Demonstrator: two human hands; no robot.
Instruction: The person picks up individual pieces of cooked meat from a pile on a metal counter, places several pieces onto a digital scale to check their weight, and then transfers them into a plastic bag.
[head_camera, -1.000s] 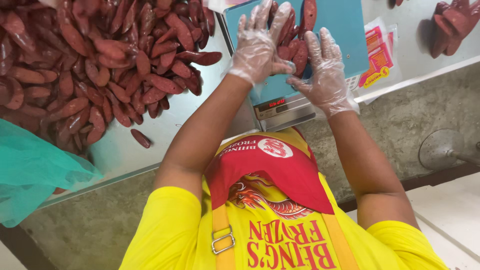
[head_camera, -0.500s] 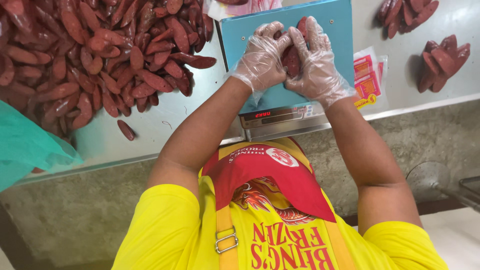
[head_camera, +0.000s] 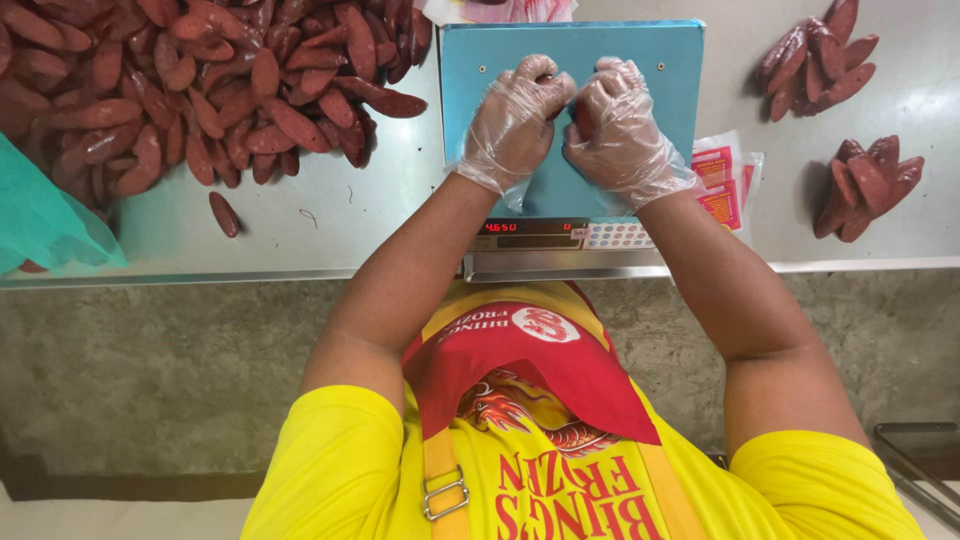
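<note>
Both hands wear clear plastic gloves and sit over the teal platform (head_camera: 600, 45) of a weighing scale. My left hand (head_camera: 512, 118) and my right hand (head_camera: 622, 128) are curled into fists side by side, knuckles touching. They are clasped around a bunch of dark red sausages (head_camera: 579, 116), of which only a sliver shows between the gloves. The scale's lit red display (head_camera: 500, 228) faces me at the table's near edge.
A big heap of red sausages (head_camera: 200, 80) covers the steel table at the left, with one stray sausage (head_camera: 222, 213) near it. Two small sausage piles (head_camera: 815, 60) (head_camera: 865, 185) lie at the right. Printed red-and-yellow bags (head_camera: 725, 175) lie beside the scale. A teal plastic bag (head_camera: 45, 220) hangs at the far left.
My hands went from spread flat over the sausages on the scale to closed tightly together around them, gathering them into one bunch.
</note>
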